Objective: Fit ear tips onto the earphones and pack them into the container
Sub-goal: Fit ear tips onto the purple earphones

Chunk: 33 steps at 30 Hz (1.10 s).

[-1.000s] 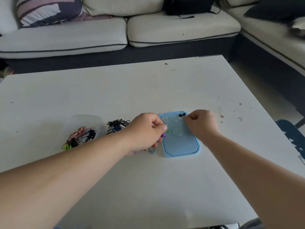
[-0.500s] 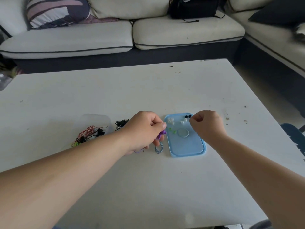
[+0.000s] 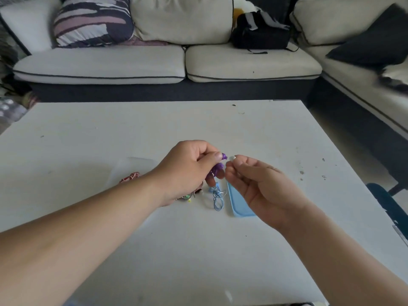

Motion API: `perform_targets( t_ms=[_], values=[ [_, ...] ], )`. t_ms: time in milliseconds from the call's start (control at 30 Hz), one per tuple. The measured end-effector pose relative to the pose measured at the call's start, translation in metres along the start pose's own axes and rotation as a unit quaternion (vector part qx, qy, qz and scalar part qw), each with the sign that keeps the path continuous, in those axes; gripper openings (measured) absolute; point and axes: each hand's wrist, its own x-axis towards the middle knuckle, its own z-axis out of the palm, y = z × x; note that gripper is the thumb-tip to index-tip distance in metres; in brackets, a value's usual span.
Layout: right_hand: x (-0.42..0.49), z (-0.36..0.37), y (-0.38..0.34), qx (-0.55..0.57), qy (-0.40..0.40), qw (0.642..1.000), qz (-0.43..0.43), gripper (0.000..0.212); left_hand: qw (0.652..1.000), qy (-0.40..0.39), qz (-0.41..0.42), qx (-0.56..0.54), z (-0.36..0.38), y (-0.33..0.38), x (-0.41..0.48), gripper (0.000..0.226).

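My left hand (image 3: 189,168) is raised above the white table (image 3: 198,250) and grips purple earphones (image 3: 217,168), whose bluish cable (image 3: 218,200) hangs in a coil to the table. My right hand (image 3: 260,184) pinches a small white ear tip (image 3: 231,158) just right of the top purple earbud, almost touching it. Under my right hand lies the light blue lid (image 3: 239,206), mostly hidden. The clear container (image 3: 136,164) with coiled red and other earphones (image 3: 130,177) sits behind my left forearm.
A cream sofa (image 3: 141,65) with a striped cushion (image 3: 92,21) and a black bag (image 3: 260,34) runs along the table's far side and right. A dark blue object (image 3: 388,202) stands off the table's right edge.
Both hands have lifted off the table and come together. My right hand picked a white ear tip from the blue lid and brought it to the purple earbud. The camera tilted up.
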Motion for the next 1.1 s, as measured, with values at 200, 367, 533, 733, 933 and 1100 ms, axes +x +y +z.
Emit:
perform_targets(
  t_ms=[200, 367, 533, 733, 933, 1100],
  values=[
    [-0.003, 0.010, 0.004, -0.033, -0.047, 0.998, -0.010, 0.020, 0.999, -0.001, 0.041, 0.036, -0.006, -0.005, -0.005, 0.017],
    [0.006, 0.013, 0.002, -0.025, -0.040, 0.999, -0.008, 0.013, 0.998, 0.008, 0.059, 0.016, -0.010, -0.005, -0.004, 0.016],
    [0.014, 0.011, 0.003, -0.046, -0.045, 0.998, -0.016, 0.019, 0.997, 0.007, 0.080, 0.013, -0.009, -0.006, -0.001, 0.016],
    [0.012, 0.009, 0.002, -0.062, -0.069, 0.995, -0.029, 0.020, 0.997, 0.020, 0.079, 0.005, -0.006, -0.005, -0.001, 0.015],
    [0.010, 0.010, 0.005, -0.067, -0.074, 0.994, -0.036, 0.018, 0.995, 0.047, 0.087, 0.015, 0.000, -0.007, -0.001, 0.014],
    [0.011, 0.013, 0.009, -0.045, -0.051, 0.996, -0.049, 0.015, 0.992, 0.071, 0.099, 0.028, 0.005, -0.007, 0.000, 0.014]
  ],
)
